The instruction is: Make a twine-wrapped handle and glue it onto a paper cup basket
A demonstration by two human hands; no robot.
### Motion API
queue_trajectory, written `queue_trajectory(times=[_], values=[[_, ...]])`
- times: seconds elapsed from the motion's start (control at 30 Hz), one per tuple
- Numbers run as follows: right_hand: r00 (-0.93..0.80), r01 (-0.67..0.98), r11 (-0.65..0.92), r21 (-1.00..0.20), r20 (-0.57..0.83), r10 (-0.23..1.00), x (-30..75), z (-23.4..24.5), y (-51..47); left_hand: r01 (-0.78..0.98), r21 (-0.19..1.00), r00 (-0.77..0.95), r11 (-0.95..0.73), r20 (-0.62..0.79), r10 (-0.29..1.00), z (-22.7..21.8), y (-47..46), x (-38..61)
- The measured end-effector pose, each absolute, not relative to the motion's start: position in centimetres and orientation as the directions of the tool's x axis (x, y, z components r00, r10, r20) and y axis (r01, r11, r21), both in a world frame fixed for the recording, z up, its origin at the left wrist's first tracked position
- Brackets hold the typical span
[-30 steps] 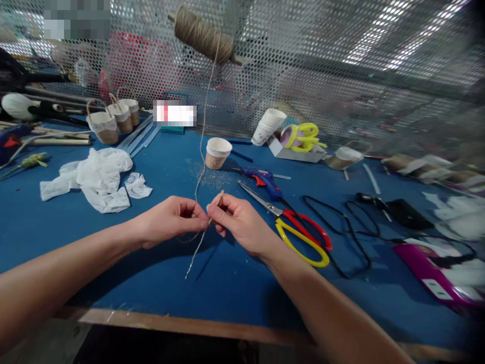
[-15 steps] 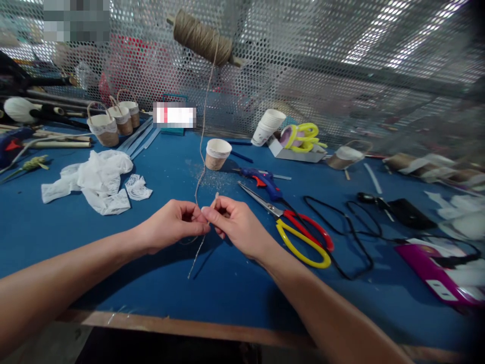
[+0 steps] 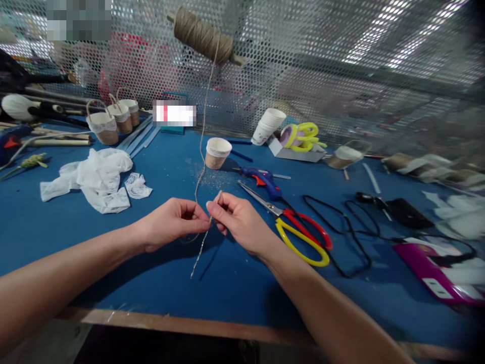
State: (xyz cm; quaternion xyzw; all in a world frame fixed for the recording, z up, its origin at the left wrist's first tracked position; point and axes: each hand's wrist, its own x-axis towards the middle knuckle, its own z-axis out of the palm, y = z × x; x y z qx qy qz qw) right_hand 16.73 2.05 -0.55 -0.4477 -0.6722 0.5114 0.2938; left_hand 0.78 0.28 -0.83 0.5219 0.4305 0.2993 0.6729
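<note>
Lower centre, over the blue table: wire held in a narrow pinch by both hands. Right hand has the upper part, tan tip poking above its fingers; left hand grips just below, silvery tail hanging free. Twine runs down to left hand, small loop beneath. Lower right, power strip. Scissors just right of right hand, cord passing by the handles. Glue gun behind the blades. Lace heaped at left. Middle, one cup upright, pale inside, twine close along its left side. Right of centre, white tray holds yellow loops; nested cup stack leans beside it. Upper left, three handled cups. Top, spool before mesh.
</note>
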Motion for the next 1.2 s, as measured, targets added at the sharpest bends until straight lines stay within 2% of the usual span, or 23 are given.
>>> queue_trajectory(times=[0.23, 0.4, 0.47, 0.67, 0.83, 1.2], values=[[-0.402, 0.358, 0.145, -0.922, -0.012, 0.916, 16.56, -0.54, 1.79, 0.043, 0.955, 0.436, 0.294, -0.283, 0.854, -0.91, 0.15, 0.83], [-0.524, 0.116, 0.020, -0.993, -0.044, 0.850, 16.67, -0.78, 1.86, -0.052, 0.938, 0.496, 0.343, -0.274, 0.824, -0.87, 0.01, 0.94], [-0.548, 0.091, 0.016, -0.996, -0.037, 0.836, 16.79, -0.67, 1.93, -0.077, 0.927, 0.510, 0.368, -0.280, 0.813, -0.82, 0.02, 0.90], [-0.457, 0.170, 0.061, -0.984, -0.024, 0.889, 16.76, -0.61, 1.95, -0.036, 0.944, 0.511, 0.328, -0.265, 0.818, -0.77, 0.27, 0.53], [-0.443, 0.198, 0.070, -0.978, -0.025, 0.896, 16.73, -0.71, 1.89, 0.022, 0.963, 0.510, 0.268, -0.241, 0.826, -0.69, 0.29, 0.44], [-0.402, 0.376, 0.186, -0.908, 0.021, 0.915, 16.87, -0.57, 1.82, 0.181, 0.980, 0.465, 0.082, -0.159, 0.871, -0.71, 0.22, 0.54]])
